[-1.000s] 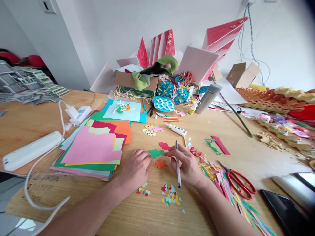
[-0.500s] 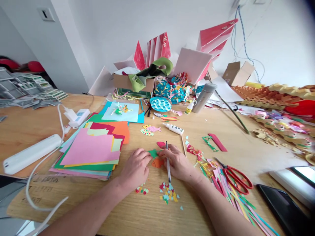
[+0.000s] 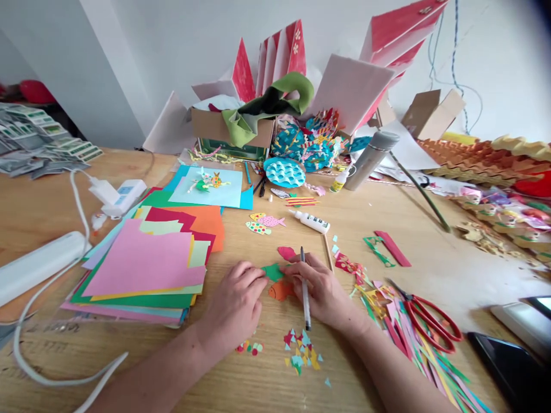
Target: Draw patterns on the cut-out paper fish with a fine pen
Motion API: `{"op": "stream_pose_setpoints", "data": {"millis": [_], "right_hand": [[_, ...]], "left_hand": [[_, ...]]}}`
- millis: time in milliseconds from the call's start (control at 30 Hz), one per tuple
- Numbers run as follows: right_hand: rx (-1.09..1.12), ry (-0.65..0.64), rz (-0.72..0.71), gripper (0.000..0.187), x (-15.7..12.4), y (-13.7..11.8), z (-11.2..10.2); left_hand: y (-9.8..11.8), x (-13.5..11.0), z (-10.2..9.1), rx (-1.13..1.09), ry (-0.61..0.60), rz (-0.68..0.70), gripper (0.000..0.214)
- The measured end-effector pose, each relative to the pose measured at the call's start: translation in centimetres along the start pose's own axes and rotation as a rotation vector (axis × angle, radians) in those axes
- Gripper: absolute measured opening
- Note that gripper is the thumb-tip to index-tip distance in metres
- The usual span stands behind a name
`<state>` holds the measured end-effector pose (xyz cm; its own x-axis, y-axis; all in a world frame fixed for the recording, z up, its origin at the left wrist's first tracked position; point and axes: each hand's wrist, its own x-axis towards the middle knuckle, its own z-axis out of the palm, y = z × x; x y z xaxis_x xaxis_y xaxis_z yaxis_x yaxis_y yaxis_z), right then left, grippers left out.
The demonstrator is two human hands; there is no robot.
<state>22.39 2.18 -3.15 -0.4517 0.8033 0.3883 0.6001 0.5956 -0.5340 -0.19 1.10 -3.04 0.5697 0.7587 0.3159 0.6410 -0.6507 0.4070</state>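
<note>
My left hand [image 3: 236,301] rests on the wooden table [image 3: 258,378], its fingertips pinching the left end of a green paper fish [image 3: 272,271]. My right hand [image 3: 322,289] touches the fish's right end and grips a pen [image 3: 305,289] that points toward me. An orange paper fish [image 3: 280,289] lies just below the green one, partly under my right hand. A pink paper fish [image 3: 286,252] lies just beyond them. Small coloured paper bits [image 3: 301,350] are scattered in front of my hands.
A stack of coloured paper sheets [image 3: 146,264] lies to the left. Red scissors [image 3: 428,321] sit on paper strips at the right. A glue bottle [image 3: 310,221], dotted paper fish [image 3: 262,223], a grey flask [image 3: 370,160] and boxes of paper craft stand farther back. A white cable [image 3: 51,367] runs at the left.
Both hands stay on the green fish; the right hand has closed in over the fish, and the pen has tilted slightly. The camera view has shifted.
</note>
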Motion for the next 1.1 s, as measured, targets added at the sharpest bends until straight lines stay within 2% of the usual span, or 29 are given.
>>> {"op": "stream_pose_setpoints", "data": {"millis": [233, 533, 633, 767, 900, 1100], "right_hand": [[-0.025, -0.053, 0.044, 0.026, 0.0, 0.0, -0.3], [0.092, -0.157, -0.017, 0.028, 0.4, -2.0, 0.0], [0.088, -0.115, -0.035, 0.028, 0.3, -1.8, -0.1], [0.029, -0.037, 0.031, 0.028, 0.0, -0.7, -0.2], [0.022, -0.086, 0.021, 0.031, 0.1, -0.5, 0.1], [0.117, -0.112, -0.045, 0.032, 0.4, -1.8, -0.4]], "left_hand": [[0.2, 0.2, 0.0, 0.077, -0.072, -0.019, 0.05], [-0.4, 0.4, 0.4, 0.173, -0.037, -0.042, 0.038], [-0.8, 0.4, 0.6, 0.192, -0.033, -0.035, 0.041], [-1.5, 0.4, 0.7, 0.22, -0.015, -0.039, 0.038], [-1.7, 0.3, 0.9, 0.229, -0.006, -0.054, 0.039], [-0.8, 0.4, 0.6, 0.202, 0.017, -0.051, 0.04]]}}
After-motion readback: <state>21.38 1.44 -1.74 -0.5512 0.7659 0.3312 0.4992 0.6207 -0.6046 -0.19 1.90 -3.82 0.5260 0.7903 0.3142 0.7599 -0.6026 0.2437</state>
